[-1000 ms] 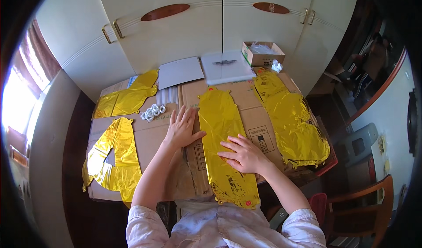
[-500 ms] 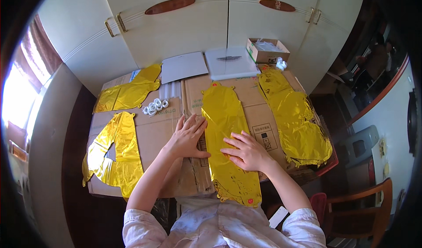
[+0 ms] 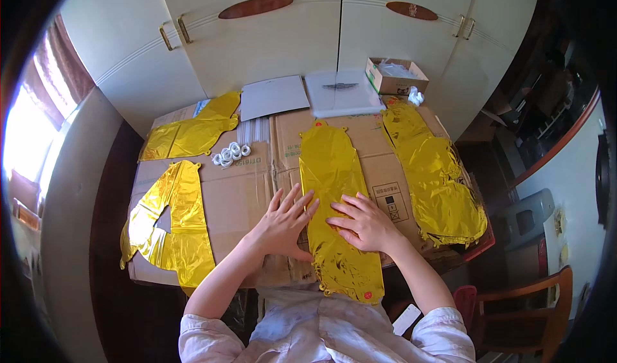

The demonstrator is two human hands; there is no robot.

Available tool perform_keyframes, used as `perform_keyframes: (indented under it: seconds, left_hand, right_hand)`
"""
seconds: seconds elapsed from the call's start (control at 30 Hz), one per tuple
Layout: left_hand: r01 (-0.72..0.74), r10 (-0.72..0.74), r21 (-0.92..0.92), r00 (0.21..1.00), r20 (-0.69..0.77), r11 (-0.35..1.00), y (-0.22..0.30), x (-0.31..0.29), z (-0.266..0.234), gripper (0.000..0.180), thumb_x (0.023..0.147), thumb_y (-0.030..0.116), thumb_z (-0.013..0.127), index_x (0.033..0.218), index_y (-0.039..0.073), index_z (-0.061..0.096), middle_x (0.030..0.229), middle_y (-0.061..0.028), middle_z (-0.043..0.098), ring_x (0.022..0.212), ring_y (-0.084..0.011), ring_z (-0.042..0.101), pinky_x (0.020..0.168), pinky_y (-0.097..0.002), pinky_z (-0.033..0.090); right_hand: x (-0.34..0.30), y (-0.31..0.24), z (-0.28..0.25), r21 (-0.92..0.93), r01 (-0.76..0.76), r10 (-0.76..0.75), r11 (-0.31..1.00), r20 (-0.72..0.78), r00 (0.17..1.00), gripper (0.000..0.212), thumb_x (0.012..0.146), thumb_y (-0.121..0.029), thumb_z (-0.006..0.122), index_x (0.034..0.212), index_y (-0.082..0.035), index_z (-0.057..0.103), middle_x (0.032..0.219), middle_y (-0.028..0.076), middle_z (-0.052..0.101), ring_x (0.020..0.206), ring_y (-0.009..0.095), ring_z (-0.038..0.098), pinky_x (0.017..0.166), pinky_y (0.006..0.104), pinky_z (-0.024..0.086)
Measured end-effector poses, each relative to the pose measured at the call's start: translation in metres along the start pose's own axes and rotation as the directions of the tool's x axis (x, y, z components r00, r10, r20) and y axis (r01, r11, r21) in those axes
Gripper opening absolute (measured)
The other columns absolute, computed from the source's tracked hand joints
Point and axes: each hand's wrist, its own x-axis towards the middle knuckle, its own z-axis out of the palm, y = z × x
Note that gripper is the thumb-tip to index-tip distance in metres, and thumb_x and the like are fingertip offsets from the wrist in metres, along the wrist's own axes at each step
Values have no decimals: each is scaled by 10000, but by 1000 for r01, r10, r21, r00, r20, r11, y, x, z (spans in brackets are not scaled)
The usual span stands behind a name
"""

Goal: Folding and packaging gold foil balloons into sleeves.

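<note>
A long, flat gold foil balloon (image 3: 329,163) lies lengthwise in front of me, its near end reaching past the table edge against my clothes. My left hand (image 3: 284,225) is spread at its left edge, fingertips touching the foil and thumb pointing at its lower part. On the foil rests my right hand (image 3: 363,223), fingers apart and laid flat near the right edge. Neither hand grips anything. Another gold foil balloon (image 3: 437,183) lies to the right, a bent gold one (image 3: 186,208) at the near left, and one more (image 3: 186,135) at the far left.
Flattened cardboard (image 3: 247,192) covers the table. White coiled rolls (image 3: 231,154) sit left of centre. At the back are a grey sheet (image 3: 275,97), a clear plastic packet (image 3: 344,96) and a small box (image 3: 398,77) of clear plastic. A wooden chair (image 3: 527,295) stands at right.
My left hand has moved a little nearer and to the right, its fingers now onto the foil's edge. The right hand stays nearly in place. The whole view has shifted slightly.
</note>
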Motion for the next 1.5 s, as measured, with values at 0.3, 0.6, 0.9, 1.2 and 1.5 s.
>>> perform_keyframes:
  seconds: [0.3, 0.6, 0.9, 1.2, 1.5]
  left_hand:
    - [-72, 65, -72, 994, -91, 995, -5, 3, 6, 1104, 707, 726, 653, 1494, 31, 313, 1530, -220, 312, 1457, -413, 202, 1177, -559, 154]
    - [-67, 66, -5, 987, -145, 998, -17, 20, 15, 870, 859, 642, 553, 1481, 64, 363, 1525, -218, 331, 1435, -414, 259, 1167, -545, 197]
    - [-62, 62, 2, 986, -155, 998, -16, 21, 21, 857, 868, 652, 524, 1485, 78, 364, 1526, -219, 331, 1437, -409, 257, 1175, -543, 172]
    - [-55, 60, 38, 986, -158, 998, -15, 22, 21, 829, 884, 668, 488, 1475, 95, 387, 1529, -195, 342, 1445, -380, 258, 1179, -536, 176]
    - [-45, 48, 24, 990, -132, 999, -17, 19, 21, 862, 879, 680, 488, 1484, 79, 362, 1539, -214, 312, 1452, -391, 235, 1181, -538, 155]
  right_hand:
    - [-2, 6, 5, 15, 21, -20, 1000, -35, 999, 397, 897, -269, 627, 1288, -205, 606, 1374, 72, 536, 1315, 293, 443, 1112, 503, 328]
    - [-1, 8, -1, 219, -1, 25, 976, -111, 994, 456, 900, -235, 646, 1336, -131, 556, 1421, 124, 492, 1314, 314, 450, 1110, 460, 345]
    - [-21, -12, -32, 223, -114, 172, 968, -259, 951, 405, 870, -157, 662, 1264, -90, 593, 1322, 129, 554, 1226, 317, 524, 1044, 440, 409]
    - [-149, -68, 18, 853, -390, 869, 347, -136, 475, 128, 903, -108, 647, 996, -52, 577, 792, -11, 586, 695, 83, 545, 612, 226, 428]
    - [-153, -87, 41, 877, -327, 743, -351, 474, 473, 183, 967, -143, 555, 949, 5, 661, 860, 32, 667, 764, 96, 613, 683, 244, 464]
